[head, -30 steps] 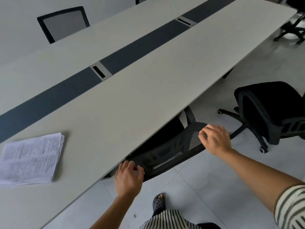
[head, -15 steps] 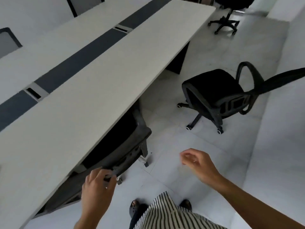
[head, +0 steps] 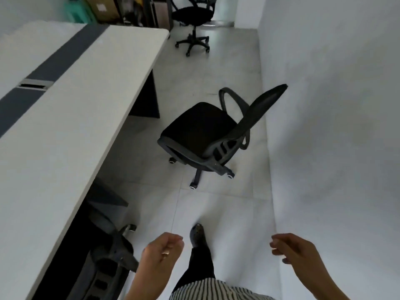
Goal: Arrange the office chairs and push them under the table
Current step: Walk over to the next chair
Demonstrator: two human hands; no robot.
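A long white table [head: 71, 135] with a dark centre strip runs along the left. One black office chair [head: 108, 254] sits tucked under its near edge, mostly hidden. A second black mesh-back chair [head: 201, 128] stands free on the floor ahead, between table and wall. A third black chair [head: 192, 16] stands farther back. My left hand [head: 161, 250] hangs loosely curled, holding nothing, just right of the tucked chair. My right hand [head: 292, 250] is also loosely curled and holds nothing, near the wall.
A white wall [head: 335, 126] closes the right side of a narrow tiled aisle [head: 216, 202]. Boxes and clutter [head: 104, 7] stand past the table's far end. The table's dark leg panel [head: 149, 98] sits near the free chair. My foot [head: 198, 234] is on the floor.
Both hands came off the backrest of the chair under the table. The view swung right, down the aisle, and the free chair now lies straight ahead.
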